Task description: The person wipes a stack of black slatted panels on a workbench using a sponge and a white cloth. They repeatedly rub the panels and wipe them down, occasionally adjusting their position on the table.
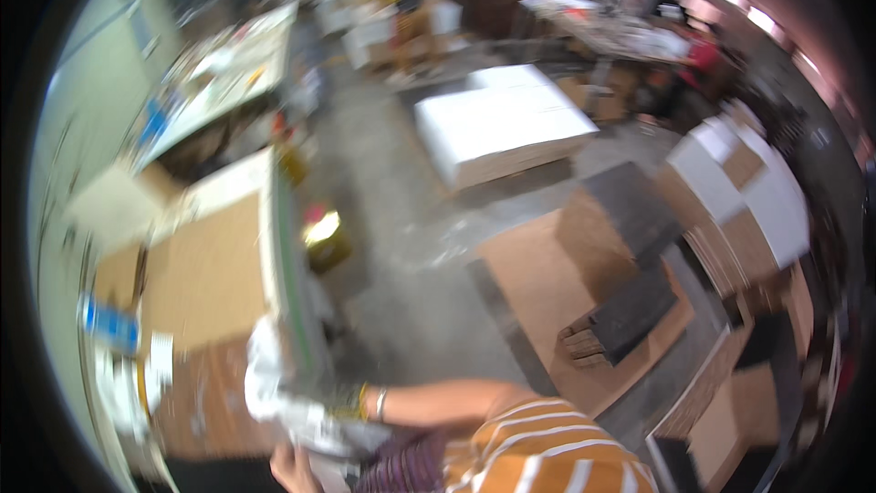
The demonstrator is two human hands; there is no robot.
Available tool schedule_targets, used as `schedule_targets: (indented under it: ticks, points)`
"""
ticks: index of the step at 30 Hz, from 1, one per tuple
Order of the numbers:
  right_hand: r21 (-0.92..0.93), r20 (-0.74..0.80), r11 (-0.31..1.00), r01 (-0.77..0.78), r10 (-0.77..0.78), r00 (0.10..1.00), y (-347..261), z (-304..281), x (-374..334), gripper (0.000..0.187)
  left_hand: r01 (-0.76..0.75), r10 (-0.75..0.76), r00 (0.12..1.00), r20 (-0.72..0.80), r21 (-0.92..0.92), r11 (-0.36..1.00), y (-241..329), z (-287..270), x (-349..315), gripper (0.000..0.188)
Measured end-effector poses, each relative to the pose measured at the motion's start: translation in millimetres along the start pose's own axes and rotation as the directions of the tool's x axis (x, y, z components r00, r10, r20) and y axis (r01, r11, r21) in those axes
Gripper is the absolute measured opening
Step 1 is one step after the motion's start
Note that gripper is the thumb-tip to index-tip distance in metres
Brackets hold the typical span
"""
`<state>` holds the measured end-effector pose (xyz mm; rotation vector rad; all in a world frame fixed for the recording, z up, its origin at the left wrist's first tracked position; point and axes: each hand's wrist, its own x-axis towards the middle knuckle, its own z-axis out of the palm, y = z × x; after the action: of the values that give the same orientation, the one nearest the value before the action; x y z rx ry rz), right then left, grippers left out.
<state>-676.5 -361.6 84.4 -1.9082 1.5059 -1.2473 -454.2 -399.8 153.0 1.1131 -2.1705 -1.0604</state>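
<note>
Motion blurs the whole picture. My right arm [433,402], in an orange sleeve with white stripes and with a bracelet at the wrist, reaches left across the lower edge. Its hand meets a yellowish patterned patch and a bunched white cloth [266,370], and its fingers cannot be made out. The cloth lies over the near corner of a bench with a brown wooden top [210,393]. At the bottom edge my left hand [294,469] shows only in part, close to the cloth, its fingers smeared. Beside it is a purple striped fabric [401,464].
A tan board [205,265] covers the bench on the left; a blue can-like container [111,324] stands by the wall. A yellow tin [327,242] is on the floor. White panels [502,119] are stacked ahead, brown boards [557,274] to the right. Other people work farther back.
</note>
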Motion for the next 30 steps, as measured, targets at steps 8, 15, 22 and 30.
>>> schedule_targets:
  ticks: [8,15,22,30]
  points:
    - [0.679,-0.199,0.710,-0.188,0.424,0.884,-1,-9,8,0.024,0.224,-0.429,0.871,-0.242,-0.582,0.782,-4,-13,-23,0.016]
    - [-0.052,-0.016,0.973,0.223,-0.225,0.974,-13,29,14,0.025,0.130,-0.581,0.770,-0.264,-0.826,0.548,-8,-14,-52,0.011]
    - [-0.118,0.122,0.975,0.190,-0.176,0.977,-26,32,21,0.044,0.269,-0.432,0.672,-0.602,-0.345,0.899,-33,-29,-90,0.022]
    - [-0.080,0.037,0.952,0.297,-0.295,0.955,-74,40,44,0.046,0.219,-0.297,0.866,-0.402,-0.229,0.948,-49,-5,-116,0.024]
